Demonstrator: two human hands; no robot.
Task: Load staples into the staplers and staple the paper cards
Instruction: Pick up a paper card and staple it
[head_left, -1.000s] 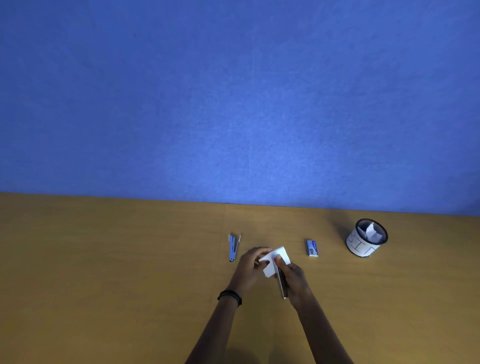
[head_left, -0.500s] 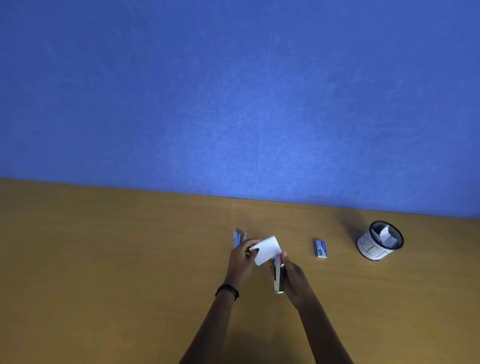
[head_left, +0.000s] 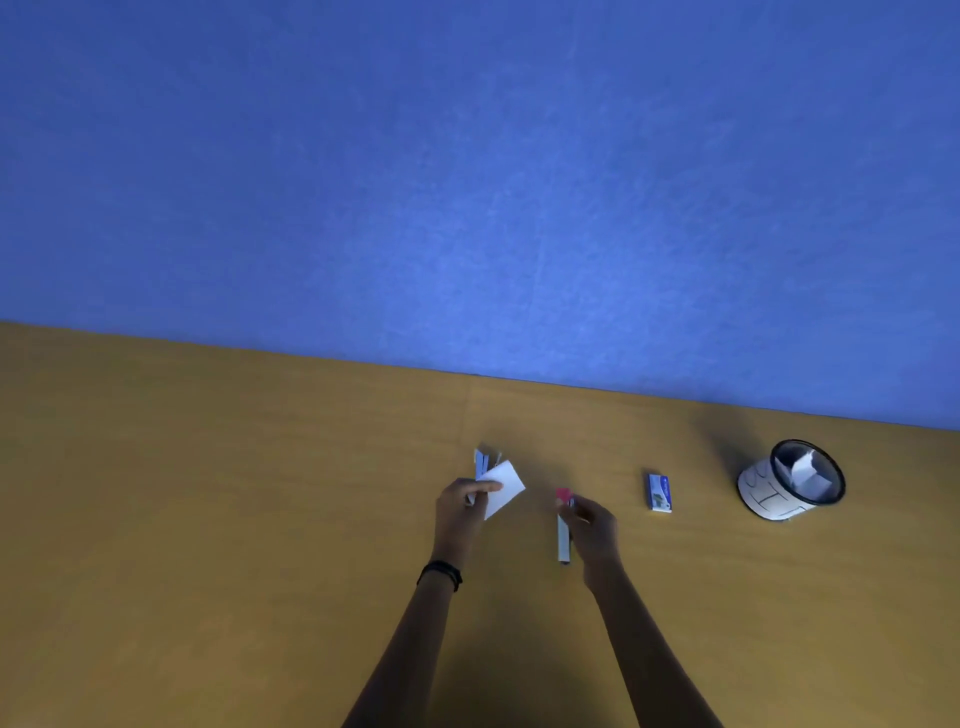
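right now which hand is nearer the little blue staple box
Right. The right hand, holding a stapler, sits just left of the staple box; the left hand, holding a white card, is farther left.

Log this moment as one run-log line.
left hand: holds white card | right hand: grips stapler | card and stapler apart | blue stapler behind card | staple box, cup untouched

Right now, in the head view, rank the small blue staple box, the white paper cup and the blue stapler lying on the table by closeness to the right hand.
1. Small blue staple box, just right of the right hand.
2. Blue stapler, left, behind the white card.
3. White paper cup, far right.
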